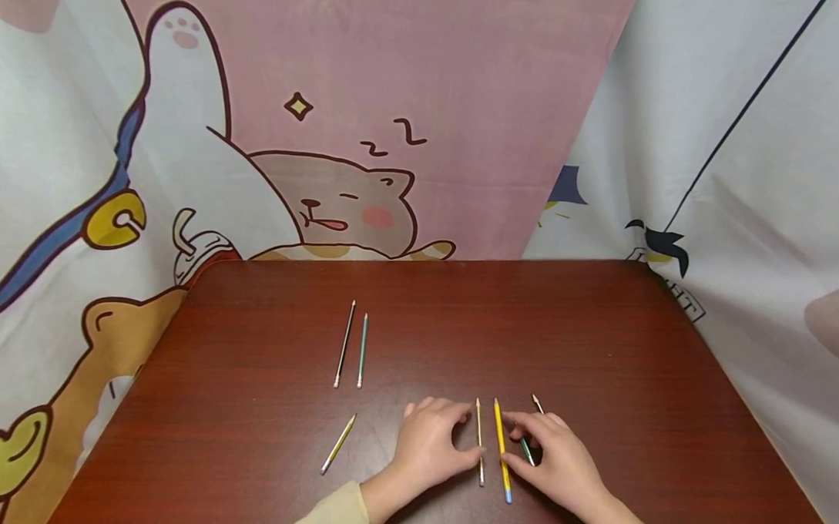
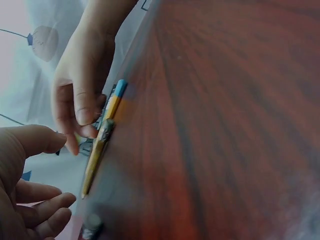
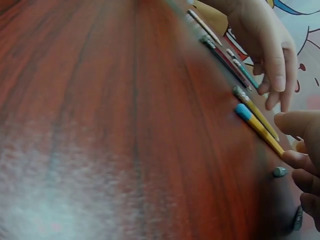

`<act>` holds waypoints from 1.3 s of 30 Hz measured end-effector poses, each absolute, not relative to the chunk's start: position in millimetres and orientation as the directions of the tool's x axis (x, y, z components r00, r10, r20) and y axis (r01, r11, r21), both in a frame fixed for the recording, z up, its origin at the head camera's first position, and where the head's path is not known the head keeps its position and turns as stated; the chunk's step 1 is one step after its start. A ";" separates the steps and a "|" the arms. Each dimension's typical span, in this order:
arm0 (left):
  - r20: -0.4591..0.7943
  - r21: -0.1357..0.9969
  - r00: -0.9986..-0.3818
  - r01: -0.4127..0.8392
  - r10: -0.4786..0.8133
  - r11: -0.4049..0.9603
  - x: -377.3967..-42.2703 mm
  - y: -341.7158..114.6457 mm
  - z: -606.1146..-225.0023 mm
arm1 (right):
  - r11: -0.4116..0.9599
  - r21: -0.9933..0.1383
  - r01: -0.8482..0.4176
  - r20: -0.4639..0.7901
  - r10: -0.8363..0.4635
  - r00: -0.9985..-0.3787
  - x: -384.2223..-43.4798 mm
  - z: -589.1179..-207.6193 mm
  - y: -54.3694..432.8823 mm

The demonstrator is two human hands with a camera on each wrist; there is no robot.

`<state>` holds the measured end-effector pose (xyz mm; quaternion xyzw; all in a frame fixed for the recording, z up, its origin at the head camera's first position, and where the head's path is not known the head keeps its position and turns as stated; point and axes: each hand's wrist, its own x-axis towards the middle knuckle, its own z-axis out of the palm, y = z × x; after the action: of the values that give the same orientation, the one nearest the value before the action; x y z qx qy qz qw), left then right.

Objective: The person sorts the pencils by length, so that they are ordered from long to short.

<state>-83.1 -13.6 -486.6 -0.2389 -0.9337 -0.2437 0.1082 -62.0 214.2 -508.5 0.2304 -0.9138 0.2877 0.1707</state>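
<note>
My left hand (image 1: 430, 443) has its fingers spread in a loose curve, with the thumb tip overlapping a slim yellow pencil (image 1: 479, 430) in the head view. Beside that pencil lies a thicker yellow pencil (image 1: 501, 450) with a blue end. My right hand (image 1: 558, 460) arches over the table, its thumb and index fingertips right at this thicker pencil's right side, apart from each other. Beneath the right hand a dark green pencil (image 1: 527, 451) shows in part. A pale pencil tip (image 1: 537, 403) sticks out beyond the knuckles, the rest hidden.
A black pencil (image 1: 345, 344) and a teal pencil (image 1: 362, 352) lie side by side toward the back left of the brown table (image 1: 528, 320). A short yellow pencil (image 1: 339, 444) rests left of my left hand. A cartoon-printed cloth (image 1: 433, 62) hangs behind the table.
</note>
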 end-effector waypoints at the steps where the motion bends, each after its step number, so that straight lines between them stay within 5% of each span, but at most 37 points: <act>1: 0.322 0.399 -0.860 0.502 0.395 0.767 -83.6 -12.7 -487.5 | 0.729 -0.443 -0.522 0.450 -0.323 -0.833 -61.8 -509.2 213.8; 15: 0.310 0.303 -0.851 0.512 0.424 0.804 -87.1 -5.0 -498.3 | 0.770 -0.347 -0.536 0.506 -0.328 -0.798 -57.2 -516.2 211.2; 39: 0.255 0.292 -0.873 0.479 0.415 0.828 -89.4 -5.3 -499.5 | 0.813 -0.283 -0.509 0.504 -0.325 -0.800 -56.0 -514.2 206.1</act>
<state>-89.4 -5.3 -499.5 -0.2348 -0.9517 -0.1758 0.0905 -56.0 206.1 -514.2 0.2250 -0.9259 0.2065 0.2221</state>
